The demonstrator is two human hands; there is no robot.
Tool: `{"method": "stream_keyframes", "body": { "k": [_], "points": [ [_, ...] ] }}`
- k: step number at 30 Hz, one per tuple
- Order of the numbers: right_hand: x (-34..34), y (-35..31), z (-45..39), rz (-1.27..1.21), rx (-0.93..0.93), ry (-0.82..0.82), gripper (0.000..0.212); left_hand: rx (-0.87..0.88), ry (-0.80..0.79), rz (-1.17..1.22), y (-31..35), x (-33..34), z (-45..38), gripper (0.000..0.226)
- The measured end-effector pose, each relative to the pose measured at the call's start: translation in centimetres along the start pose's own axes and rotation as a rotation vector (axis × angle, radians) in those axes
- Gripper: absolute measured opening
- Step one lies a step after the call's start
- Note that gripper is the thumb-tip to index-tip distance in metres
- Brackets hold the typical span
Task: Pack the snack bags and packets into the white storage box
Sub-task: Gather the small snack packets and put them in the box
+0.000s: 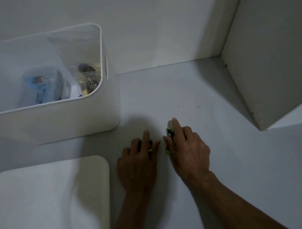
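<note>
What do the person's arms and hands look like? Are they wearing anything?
Both arms are bare, with no sleeves in view. The left hand and right hand wear no gloves, and no rings, watch or bracelets can be seen.

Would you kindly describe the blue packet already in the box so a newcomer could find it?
Start at the white storage box, open-topped, at the far left of the white surface. Look down inside, left of its inner divider: the blue packet lies there. Its pale blue wrapper sets it apart from the clear, dark-filled bags on the divider's right.
</note>
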State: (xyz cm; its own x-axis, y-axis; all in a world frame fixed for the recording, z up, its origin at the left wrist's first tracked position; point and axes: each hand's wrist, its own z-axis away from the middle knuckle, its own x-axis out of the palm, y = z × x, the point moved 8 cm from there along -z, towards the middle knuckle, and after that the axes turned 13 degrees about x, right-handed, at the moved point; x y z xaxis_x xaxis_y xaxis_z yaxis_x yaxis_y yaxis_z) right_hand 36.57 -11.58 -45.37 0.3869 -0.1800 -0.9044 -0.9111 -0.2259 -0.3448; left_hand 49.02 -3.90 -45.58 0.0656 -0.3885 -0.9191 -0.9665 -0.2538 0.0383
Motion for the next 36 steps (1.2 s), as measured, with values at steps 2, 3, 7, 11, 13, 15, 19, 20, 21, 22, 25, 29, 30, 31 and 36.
{"method": "stream_keyframes", "body": {
  "k": [2, 3, 7, 11, 13, 15, 19, 20, 21, 22, 25, 29, 30, 31, 36],
  "points": [
    [0.0, 0.2, 0.1, -0.056, -0.006, -0.010, 0.045, -0.003, 0.033, 0.017, 0.0, -0.2, 0.3, 0.037],
    [-0.2, 0.4, 0.1, -0.090, -0.001, -0.011, 0.044, -0.011, 0.050, 0.025, 0.1, -0.3, 0.4, 0.036],
    [-1.4, 1.2, 0.1, -0.238, 0.092, -0.014, 0.046, -0.058, 0.106, 0.082, 0.3, -0.7, 0.9, 0.031],
    [-1.8, 2.0, 0.8, -0.323, 0.224, -0.129, 0.050, -0.111, 0.132, 0.133, 0.7, -1.4, 1.5, 0.031],
    [-2.0, 2.6, 1.1, -0.355, 0.304, -0.198, 0.053, -0.160, 0.142, 0.159, 0.7, -2.0, 1.7, 0.031],
    [-2.7, 3.0, 1.4, -0.375, 0.338, -0.233, 0.055, -0.221, 0.161, 0.198, 0.4, -3.0, 1.9, 0.032],
    [-5.4, 2.7, 1.2, -0.389, 0.359, -0.223, 0.057, -0.295, 0.195, 0.252, 0.4, -6.8, 1.1, 0.033],
    [-6.5, 2.2, 0.9, -0.401, 0.359, -0.211, 0.057, -0.314, 0.204, 0.260, 0.4, -8.3, 0.6, 0.033],
    [-7.6, 1.4, 0.5, -0.420, 0.361, -0.200, 0.057, -0.335, 0.222, 0.275, 0.2, -10.0, 0.0, 0.033],
    [-8.9, 0.5, -0.1, -0.443, 0.361, -0.188, 0.056, -0.357, 0.250, 0.297, -0.2, -11.8, -0.8, 0.032],
    [-13.3, -3.5, -2.1, -0.532, 0.310, -0.134, 0.054, -0.362, 0.383, 0.320, -1.9, -17.6, -3.2, 0.030],
    [-18.1, -10.7, -4.7, -0.656, 0.257, -0.117, 0.051, -0.442, 0.539, 0.399, -6.4, -25.0, -6.6, 0.030],
    [-19.0, -12.6, -5.3, -0.672, 0.240, -0.122, 0.050, -0.478, 0.533, 0.423, -7.8, -26.0, -7.4, 0.031],
    [-19.7, -14.5, -5.8, -0.674, 0.212, -0.124, 0.049, -0.515, 0.522, 0.445, -9.3, -26.7, -8.2, 0.031],
    [-19.0, -22.2, -7.9, -0.587, 0.117, -0.195, 0.046, -0.603, 0.485, 0.502, -15.8, -27.2, -11.3, 0.032]
  ]
}}
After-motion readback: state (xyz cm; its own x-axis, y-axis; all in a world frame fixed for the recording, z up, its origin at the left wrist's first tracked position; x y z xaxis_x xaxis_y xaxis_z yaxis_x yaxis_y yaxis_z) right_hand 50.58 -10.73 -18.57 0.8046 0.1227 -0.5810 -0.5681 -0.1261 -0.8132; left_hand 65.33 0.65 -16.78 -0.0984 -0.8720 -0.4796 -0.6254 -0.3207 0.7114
